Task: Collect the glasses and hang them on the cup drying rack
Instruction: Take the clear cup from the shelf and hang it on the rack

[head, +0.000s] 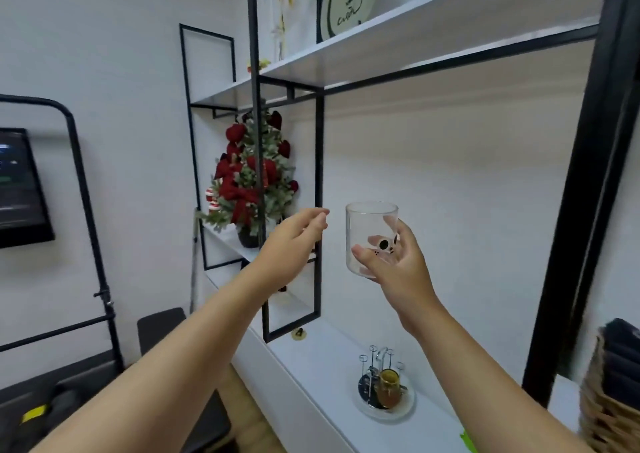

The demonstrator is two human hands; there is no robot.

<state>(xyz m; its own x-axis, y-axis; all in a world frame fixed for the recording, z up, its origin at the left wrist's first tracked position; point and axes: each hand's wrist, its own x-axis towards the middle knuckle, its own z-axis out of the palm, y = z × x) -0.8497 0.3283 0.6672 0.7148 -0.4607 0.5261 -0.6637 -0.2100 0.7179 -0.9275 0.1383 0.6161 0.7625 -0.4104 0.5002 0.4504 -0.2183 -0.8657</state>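
My right hand (398,265) holds a clear glass (367,224) upright in the air, fingers wrapped round its lower half; a small black-and-white animal print shows near its base. A short way to its left, my left hand (294,244) is raised with fingers loosely curled, holding nothing and not touching the glass. Down on the white counter (311,366) stands the cup drying rack (375,366), thin metal prongs on a round base. An amber glass (389,387) hangs on one of its prongs.
A black metal shelf frame (258,175) with white shelves rises around my hands. A small decorated tree (252,182) with red bows stands on a shelf behind the left hand. A wicker basket (609,411) sits at far right, a dark screen (17,189) at far left.
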